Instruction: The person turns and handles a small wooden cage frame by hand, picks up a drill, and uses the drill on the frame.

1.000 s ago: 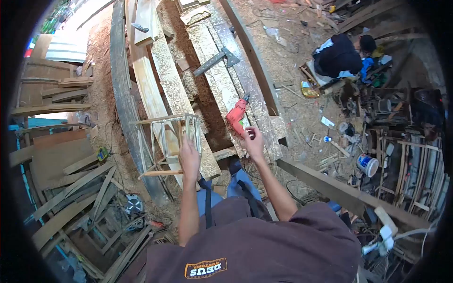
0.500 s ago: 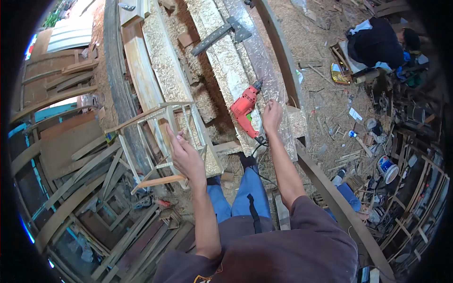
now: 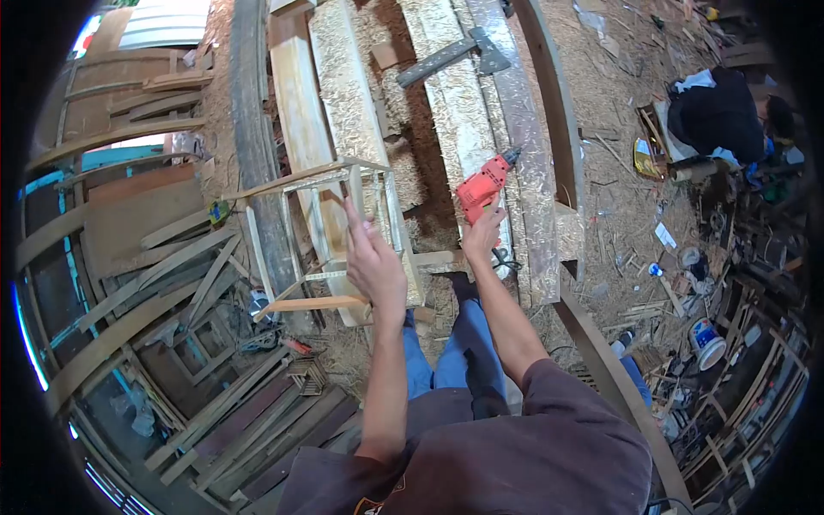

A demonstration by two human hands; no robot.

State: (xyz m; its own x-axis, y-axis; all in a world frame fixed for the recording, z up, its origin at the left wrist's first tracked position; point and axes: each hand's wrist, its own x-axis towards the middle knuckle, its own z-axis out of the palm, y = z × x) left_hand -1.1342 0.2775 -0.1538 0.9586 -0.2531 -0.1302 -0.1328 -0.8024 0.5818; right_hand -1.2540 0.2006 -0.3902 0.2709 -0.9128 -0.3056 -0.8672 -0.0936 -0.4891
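Observation:
My right hand (image 3: 483, 236) is closed around the grip of a red power drill (image 3: 481, 187), whose chuck points away and to the right over the wooden beams. My left hand (image 3: 375, 266) is at the right side of a light wooden slatted frame (image 3: 283, 182), its fingers stretched forward. Whether it presses on the frame is unclear. An orange-brown slat (image 3: 313, 304) of the frame runs to the left from beside my left wrist. The dark drill cord loops below my right hand.
A hatchet (image 3: 446, 60) lies on the shaving-covered beams (image 3: 343, 69) ahead. A long curved plank (image 3: 549, 77) runs along the right. Wood scraps lie stacked at left. Another person in dark clothing (image 3: 717, 112) is at upper right, and a white-and-blue bucket (image 3: 708, 343) stands at right.
My right hand has moved from beside the drill onto its grip and closed there. The view has shifted, so the beams appear further right. My left hand stays by the frame.

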